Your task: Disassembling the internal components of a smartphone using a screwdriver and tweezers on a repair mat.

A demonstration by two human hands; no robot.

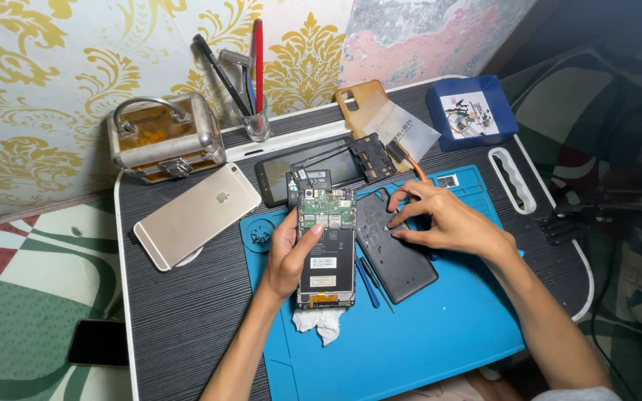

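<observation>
Dark striped counter [187,327], blue work mat [425,327] spread across it, likely to keep small parts from rolling off. Gold phone [196,215] face down at the mat's left; metal case [165,137] behind it, near the wall. Blue lidded box [472,111] with a white square label at the far right corner. Opened phone [326,249] lying on the mat, green circuit board exposed, white and yellow rectangular labels on its battery. Left hand [291,256], grip clamped on the opened phone, steadying it. Right hand [447,219], fingertips pinched together over the black back cover [395,256] just beside; what they pinch too small to tell. Blue screwdriver [368,282] between phone and cover.
</observation>
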